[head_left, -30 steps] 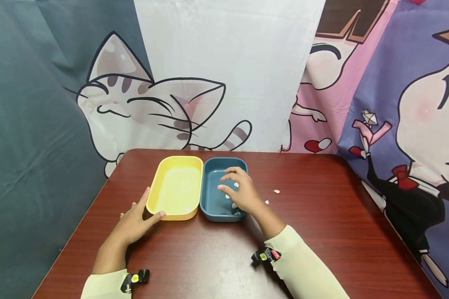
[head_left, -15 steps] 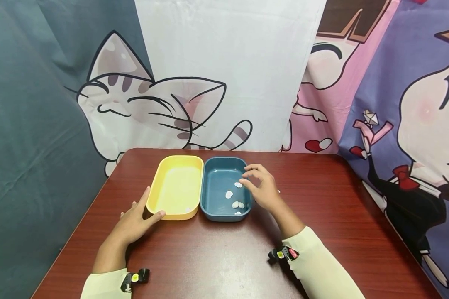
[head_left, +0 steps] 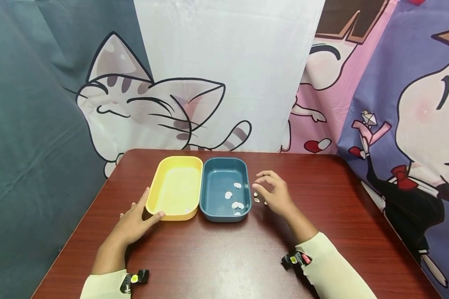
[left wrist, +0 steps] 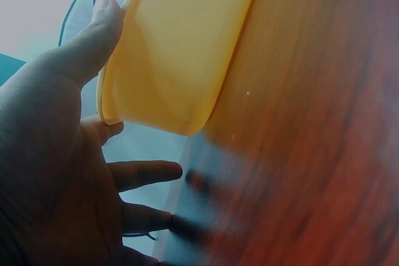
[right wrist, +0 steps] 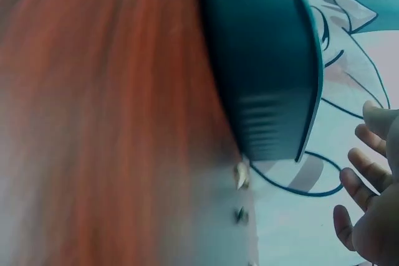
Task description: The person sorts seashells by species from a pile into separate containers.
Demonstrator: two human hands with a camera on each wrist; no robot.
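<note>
My left hand (head_left: 135, 224) holds the near left corner of a yellow tray (head_left: 151, 195) between thumb and forefinger. In the left wrist view the thumb (left wrist: 107, 20) lies along the tray's rim and the other fingers stretch away from it. My right hand (head_left: 278, 194) is just right of a blue tray (head_left: 213, 182), above small white shell-like pieces (head_left: 256, 200) on the table. Its fingers are bent and spread, with nothing between them in the right wrist view. Several similar white pieces (head_left: 228, 194) lie in the blue tray.
The two trays stand side by side on a dark red wooden table (head_left: 217, 253). A pale small piece (head_left: 187, 210) lies in the yellow tray's near right corner. Cloth with cartoon figures (head_left: 135, 99) hangs behind the table.
My right hand has moved from above the blue tray rightward past its rim to the white pieces on the table. My left hand has stayed at the yellow tray's corner.
</note>
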